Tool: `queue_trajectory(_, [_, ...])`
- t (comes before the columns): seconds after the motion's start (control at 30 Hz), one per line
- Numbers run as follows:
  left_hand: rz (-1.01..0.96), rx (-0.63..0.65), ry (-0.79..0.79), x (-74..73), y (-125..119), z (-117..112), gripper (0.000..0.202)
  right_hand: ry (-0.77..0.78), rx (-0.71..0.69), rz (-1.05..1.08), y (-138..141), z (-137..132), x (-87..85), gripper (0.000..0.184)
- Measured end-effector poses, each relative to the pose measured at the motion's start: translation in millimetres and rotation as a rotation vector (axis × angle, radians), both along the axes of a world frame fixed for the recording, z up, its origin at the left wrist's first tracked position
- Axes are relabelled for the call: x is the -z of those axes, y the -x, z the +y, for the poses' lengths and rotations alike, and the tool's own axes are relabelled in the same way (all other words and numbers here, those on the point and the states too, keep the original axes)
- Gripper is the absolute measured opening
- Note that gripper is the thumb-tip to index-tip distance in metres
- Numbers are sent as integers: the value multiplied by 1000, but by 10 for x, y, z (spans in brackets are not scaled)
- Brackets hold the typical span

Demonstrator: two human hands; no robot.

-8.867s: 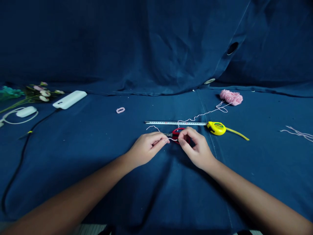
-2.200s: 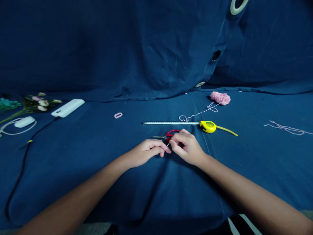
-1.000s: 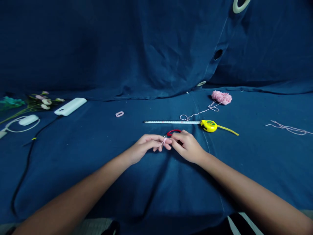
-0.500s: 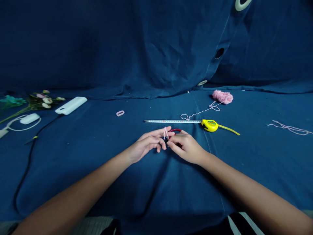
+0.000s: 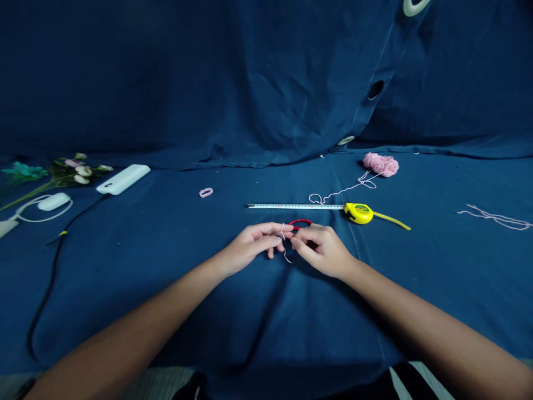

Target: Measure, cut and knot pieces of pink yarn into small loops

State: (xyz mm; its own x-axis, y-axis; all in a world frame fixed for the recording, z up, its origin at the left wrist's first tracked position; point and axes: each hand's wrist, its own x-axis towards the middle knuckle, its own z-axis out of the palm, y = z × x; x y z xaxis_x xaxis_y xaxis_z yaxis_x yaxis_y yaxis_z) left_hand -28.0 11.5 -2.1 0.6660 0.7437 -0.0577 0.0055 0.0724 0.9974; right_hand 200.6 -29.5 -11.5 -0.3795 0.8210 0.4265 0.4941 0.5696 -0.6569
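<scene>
**The left hand point(image 5: 252, 244) and the right hand point(image 5: 320, 250) meeting over a pink yarn strand point(image 5: 283, 236), lower centre**

At far left, artificial flowers point(image 5: 70, 173) are lying on the blue cloth point(image 5: 266, 311), with a small white corded device point(image 5: 54, 201) just below them. A black cable point(image 5: 54, 278) is curving down the left side. A white power bank point(image 5: 123, 179) is lying just right of the flowers, and a small pink yarn loop point(image 5: 205, 193) is resting farther right.

At lower centre, the left hand is reaching in with its fingers extended and slightly curled. The yarn strand is standing up at its fingertips and hanging below them, but the grip on it is too small to tell. The right hand is curling its thumb and forefinger close beside those fingertips, and whether it is grasping the strand also cannot be told. A red scissor handle point(image 5: 300, 222) is showing just above the right fingers.

Above the hands, a steel tape blade point(image 5: 291, 206) is stretching right into a yellow tape measure point(image 5: 358, 213). Upper right, a pink yarn ball point(image 5: 381, 165) is trailing a thread, while loose pink strands point(image 5: 495, 220) are lying at far right.
</scene>
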Motion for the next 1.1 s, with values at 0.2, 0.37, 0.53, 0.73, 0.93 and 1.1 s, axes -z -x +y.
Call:
queue_trajectory(0.2, [-13, 69, 35, -1, 24, 32, 45, -47, 110, 59, -15, 11, -24, 12])
queue_trajectory(0.37, [-20, 83, 81, -35, 51, 49, 39, -61, 60, -14, -17, 29, -20, 25])
queue_trajectory(0.53, [-95, 79, 173, -76, 75, 63, 18, -42, 3, -92, -4, 20, 19, 43])
queue_trajectory(0.73, [-202, 85, 269, -77, 96, 98, 39, -67, -27, -126, 15, 19, 37, 37])
queue_trajectory(0.93, [-237, 113, 278, -10, 106, 119, 41, -105, -48, -172, 131, 18, 48, 46])
queue_trajectory(1.1, [-291, 105, 259, 40, -19, 106, 31, -127, -44, -175, 183, 19, 79, 15])
